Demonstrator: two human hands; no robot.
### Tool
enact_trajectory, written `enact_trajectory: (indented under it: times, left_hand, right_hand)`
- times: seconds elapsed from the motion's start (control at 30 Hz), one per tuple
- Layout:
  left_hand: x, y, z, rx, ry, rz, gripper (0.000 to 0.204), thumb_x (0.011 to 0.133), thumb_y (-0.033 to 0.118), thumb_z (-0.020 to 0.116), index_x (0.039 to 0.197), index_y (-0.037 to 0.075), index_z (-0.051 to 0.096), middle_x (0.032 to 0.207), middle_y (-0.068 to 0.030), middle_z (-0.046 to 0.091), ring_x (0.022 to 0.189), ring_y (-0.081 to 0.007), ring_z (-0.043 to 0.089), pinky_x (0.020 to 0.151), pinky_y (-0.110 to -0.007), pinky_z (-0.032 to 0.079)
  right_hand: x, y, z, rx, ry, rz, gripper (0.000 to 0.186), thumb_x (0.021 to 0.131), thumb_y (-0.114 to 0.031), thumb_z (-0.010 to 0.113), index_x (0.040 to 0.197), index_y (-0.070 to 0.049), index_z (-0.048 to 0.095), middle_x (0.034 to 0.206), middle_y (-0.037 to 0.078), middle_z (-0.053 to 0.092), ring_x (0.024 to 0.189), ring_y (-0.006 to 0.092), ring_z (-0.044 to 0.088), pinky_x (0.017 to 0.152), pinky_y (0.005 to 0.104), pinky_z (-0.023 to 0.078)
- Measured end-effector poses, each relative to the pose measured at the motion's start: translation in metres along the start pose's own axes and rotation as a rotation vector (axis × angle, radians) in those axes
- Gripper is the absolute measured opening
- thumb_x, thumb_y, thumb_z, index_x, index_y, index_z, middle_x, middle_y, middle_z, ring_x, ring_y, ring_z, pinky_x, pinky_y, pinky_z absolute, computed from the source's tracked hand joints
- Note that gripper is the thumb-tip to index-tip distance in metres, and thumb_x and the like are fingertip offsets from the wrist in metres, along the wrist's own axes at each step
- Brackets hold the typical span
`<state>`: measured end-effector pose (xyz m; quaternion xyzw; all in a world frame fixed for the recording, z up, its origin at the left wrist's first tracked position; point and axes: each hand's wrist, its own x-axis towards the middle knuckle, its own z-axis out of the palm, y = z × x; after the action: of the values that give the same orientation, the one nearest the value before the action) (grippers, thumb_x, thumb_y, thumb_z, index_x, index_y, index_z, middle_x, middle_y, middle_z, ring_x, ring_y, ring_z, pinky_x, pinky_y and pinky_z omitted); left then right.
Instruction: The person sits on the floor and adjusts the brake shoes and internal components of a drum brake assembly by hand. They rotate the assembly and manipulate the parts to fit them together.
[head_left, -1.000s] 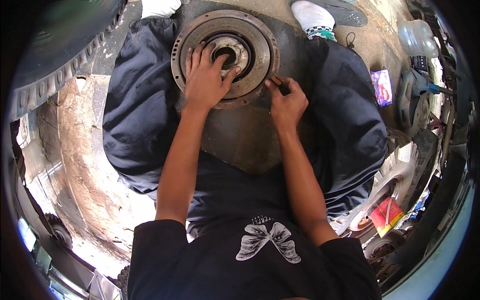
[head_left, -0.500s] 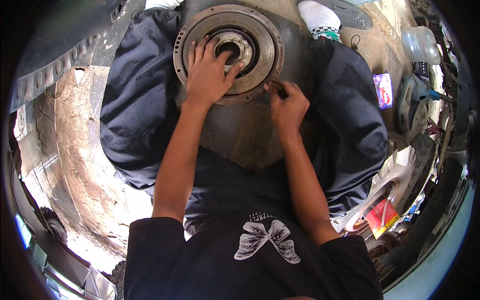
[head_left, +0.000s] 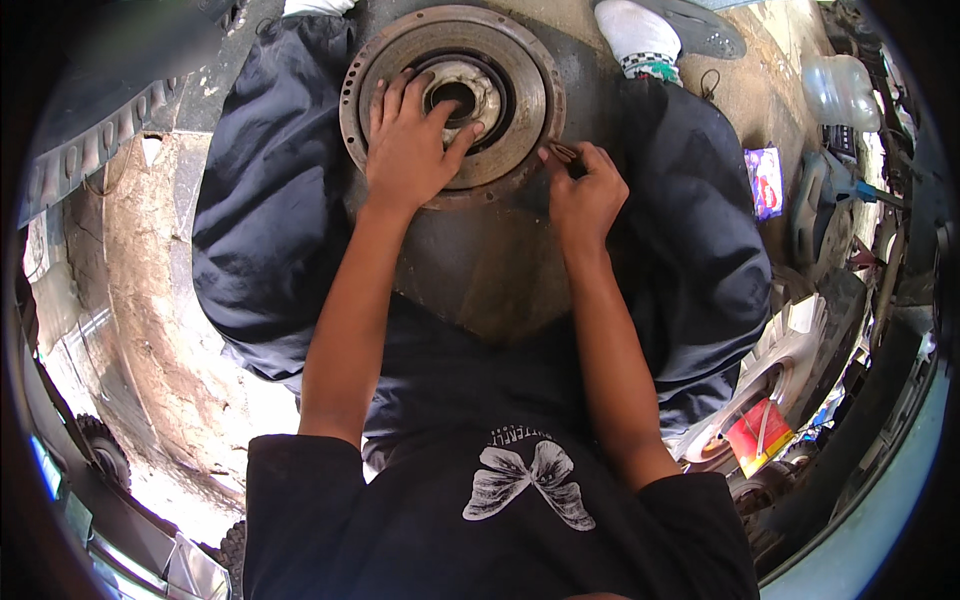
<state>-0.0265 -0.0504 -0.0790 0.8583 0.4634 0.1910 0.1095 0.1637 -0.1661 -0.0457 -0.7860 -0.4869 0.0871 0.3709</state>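
Observation:
Between my legs lies a round, worn metal disc [head_left: 532, 95], like a flywheel, with small holes along its rim and a raised hub [head_left: 486, 98] around a dark central hole. My left hand [head_left: 405, 155] rests on its left side, fingers spread, with the forefinger and thumb on the hub. At the disc's lower right rim, my right hand [head_left: 590, 200] pinches a small folded brown piece [head_left: 565, 151] that resembles sandpaper. Whether that piece touches the rim I cannot tell.
A dark mat [head_left: 470, 270] lies under the disc. To the right are a purple packet [head_left: 765, 183], a clear plastic bottle [head_left: 842, 90], a blue-and-grey tool [head_left: 825, 195] and a red-and-yellow box [head_left: 759, 437]. A ridged metal part [head_left: 100, 145] stands at the upper left.
My right hand has shifted slightly right and turned, showing the folded brown piece more clearly. My left hand keeps its place on the disc.

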Motion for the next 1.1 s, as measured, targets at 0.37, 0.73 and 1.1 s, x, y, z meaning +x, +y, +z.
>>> enact_trajectory:
  times: [0.37, 0.73, 1.1]
  left_hand:
    - [-0.003, -0.002, 0.004, 0.0, -0.017, 0.017, 0.05, 0.102, 0.057, 0.061, 0.111, 0.013, 0.083, 0.153, -0.0187, 0.052, 0.151, -0.0384, 0.037, 0.131, -0.055, 0.02]
    - [-0.001, -0.001, 0.006, 0.001, -0.046, -0.016, 0.054, 0.101, 0.06, 0.06, 0.11, 0.011, 0.082, 0.155, -0.0175, 0.051, 0.153, -0.04, 0.035, 0.132, -0.057, 0.015]
    - [0.0, 0.008, 0.001, 0.115, -0.153, 0.012, 0.071, 0.099, 0.073, 0.053, 0.118, 0.007, 0.072, 0.164, -0.0175, 0.041, 0.159, -0.0413, 0.023, 0.132, -0.061, 0.009]
  right_hand:
    - [-0.011, 0.004, 0.006, 0.081, 0.016, 0.051, 0.014, 0.082, -0.01, 0.084, 0.089, -0.001, 0.076, 0.084, 0.018, 0.072, 0.076, 0.0362, 0.07, 0.071, 0.0452, 0.053]
    - [-0.026, 0.004, 0.011, 0.102, 0.027, 0.044, 0.017, 0.083, -0.008, 0.085, 0.098, -0.004, 0.08, 0.089, 0.016, 0.075, 0.08, 0.0313, 0.075, 0.074, 0.0394, 0.057]
    - [-0.024, -0.002, 0.001, 0.098, -0.057, 0.153, 0.015, 0.084, -0.006, 0.082, 0.099, -0.005, 0.082, 0.089, 0.015, 0.077, 0.084, 0.0335, 0.075, 0.078, 0.0396, 0.057]
